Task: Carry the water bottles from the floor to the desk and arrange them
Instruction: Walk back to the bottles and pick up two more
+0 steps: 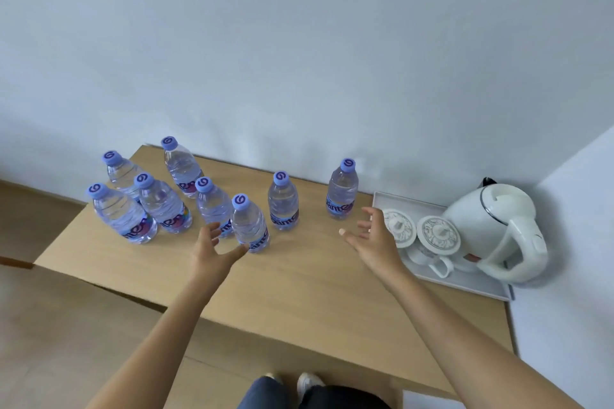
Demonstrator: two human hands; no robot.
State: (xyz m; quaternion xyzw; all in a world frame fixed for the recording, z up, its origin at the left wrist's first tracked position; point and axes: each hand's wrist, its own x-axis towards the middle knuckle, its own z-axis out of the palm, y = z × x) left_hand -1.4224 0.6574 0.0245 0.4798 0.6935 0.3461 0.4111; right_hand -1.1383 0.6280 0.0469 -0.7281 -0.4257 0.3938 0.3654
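Observation:
Several clear water bottles with purple caps stand upright on the wooden desk [299, 282]. Most cluster at the left, the frontmost of them at the cluster's right end [249, 226]. Two stand apart: one in the middle [283, 202] and one further right [342, 191]. My left hand [212, 249] hovers with fingers spread just left of the frontmost bottle, thumb close to its base, holding nothing. My right hand [372, 236] is open, palm turned left, in front of and slightly right of the rightmost bottle, apart from it.
A grey tray [465, 282] at the desk's right end carries a white electric kettle [498, 226] and two lidded cups [438, 234]. A white wall runs behind the desk and along its right side. Wooden floor lies to the left; my shoes [305, 382] show below the front edge.

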